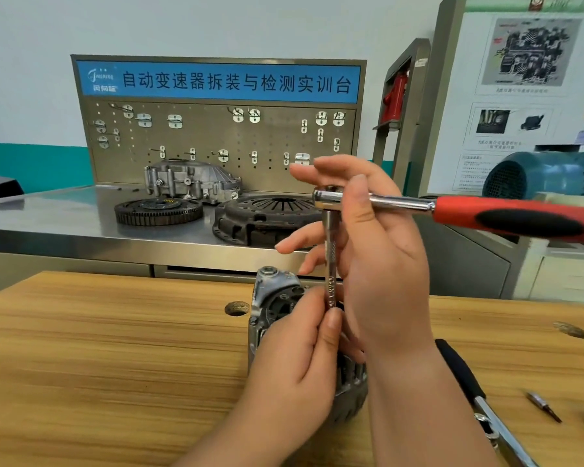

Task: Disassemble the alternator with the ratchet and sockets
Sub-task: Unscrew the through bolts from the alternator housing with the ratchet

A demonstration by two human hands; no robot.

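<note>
The grey alternator stands on the wooden bench, largely hidden behind my hands. A chrome ratchet with a red and black handle points right, and a long chrome extension bar runs straight down from its head toward the alternator. My left hand pinches the lower end of the extension bar between thumb and fingers. My right hand holds the ratchet near its head, thumb over the shaft, other fingers spread loosely. The socket end is hidden.
A second tool with a black grip and a small bit lie on the bench at right. Two holes mark the benchtop. Behind, a steel table carries a flywheel, a clutch plate and a housing. A blue motor stands at right.
</note>
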